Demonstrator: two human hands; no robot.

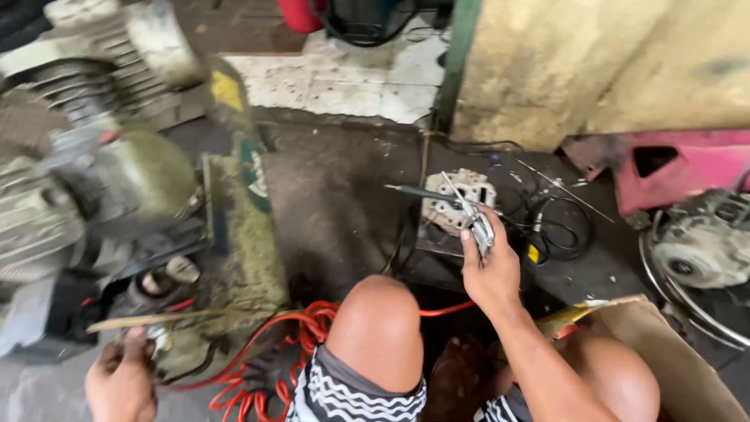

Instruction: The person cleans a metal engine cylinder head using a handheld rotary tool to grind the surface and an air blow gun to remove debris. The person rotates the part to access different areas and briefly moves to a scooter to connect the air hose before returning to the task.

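Pliers point(476, 223) sit clenched in the right hand point(491, 270), raised above a pale metal part point(457, 202) on the floor. Left hand point(121, 383) grips a fitting point(158, 337) on the green compressor point(148, 187); this looks like a mid-repair reach, and bringing the tool over would call for a steady aim.

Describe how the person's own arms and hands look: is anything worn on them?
Both are bare. The left hand and the right hand have no gloves, and no rings or watch can be seen. The right forearm has no sleeve. Only shorts with a black and white wavy pattern are worn below.
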